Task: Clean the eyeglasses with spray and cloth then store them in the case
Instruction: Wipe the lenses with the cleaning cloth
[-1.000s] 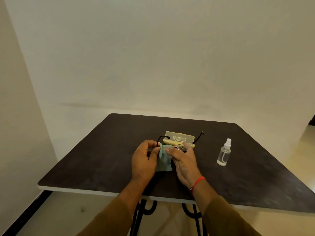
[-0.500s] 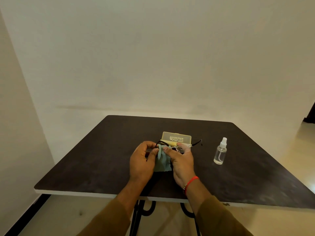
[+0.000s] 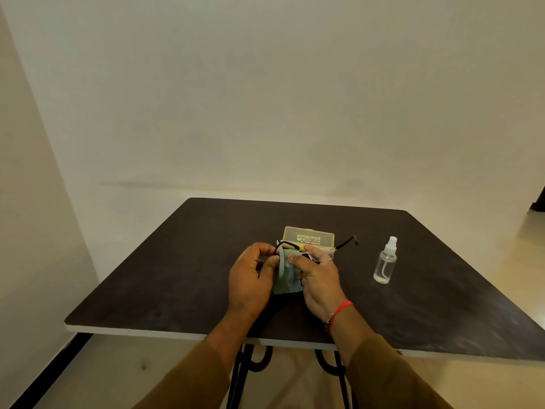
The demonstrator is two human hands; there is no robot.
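Note:
Rimless eyeglasses [image 3: 324, 256] with thin dark temples are held above the table's middle. My right hand [image 3: 317, 278] pinches them at the bridge between the lenses. My left hand [image 3: 250, 278] pinches a pale green cloth [image 3: 286, 276] around the left lens, and the cloth hangs down between my hands. The left lens is hidden by cloth and fingers. A yellowish clear case [image 3: 308, 238] lies open just behind my hands. To the right stands a small clear spray bottle [image 3: 385, 264], apart from both hands.
The dark square table [image 3: 153, 290] has a white front edge close to me and black metal legs below. Plain walls stand behind and at the left. Pale floor shows at the right.
My hands keep their hold on glasses and cloth with only small shifts of the fingers. The right temple has dropped lower. The camera view has drifted a little.

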